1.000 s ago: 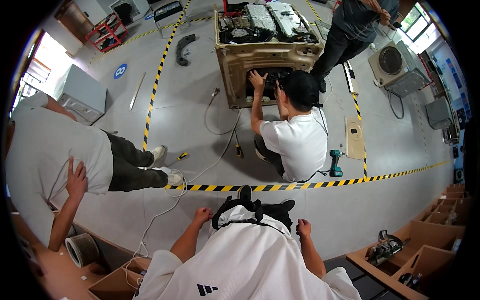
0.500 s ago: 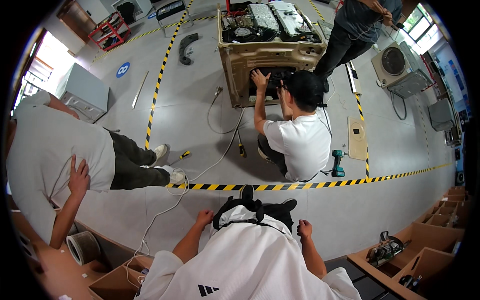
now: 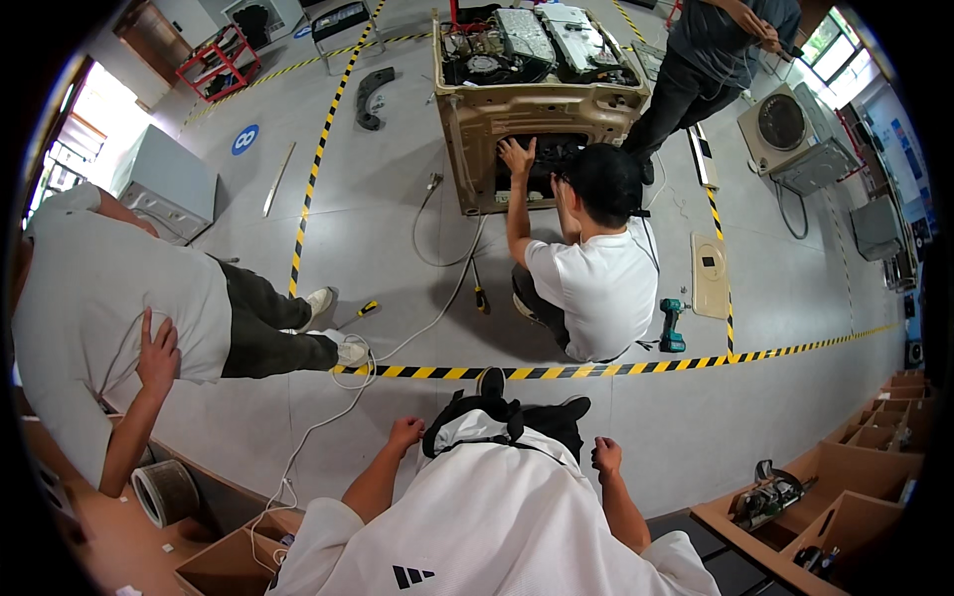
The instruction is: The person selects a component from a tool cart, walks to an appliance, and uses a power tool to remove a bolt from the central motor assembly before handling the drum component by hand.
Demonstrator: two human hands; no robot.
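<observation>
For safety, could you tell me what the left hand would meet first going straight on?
The left hand would likely meet bare grey floor, then the yellow-black striped tape; depth is unclear.

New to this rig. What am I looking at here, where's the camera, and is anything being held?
There is no robot: one fisheye camera on a person's head looks down, so straight lines bend near the rim. The forearms at the bottom are the wearer's own. The left hand and right hand are curled beside the white shirt and seem to hold nothing. Ahead, past the striped floor tape, a crouching person reaches into an opened beige appliance. A teal drill and a screwdriver lie on the floor.
</observation>
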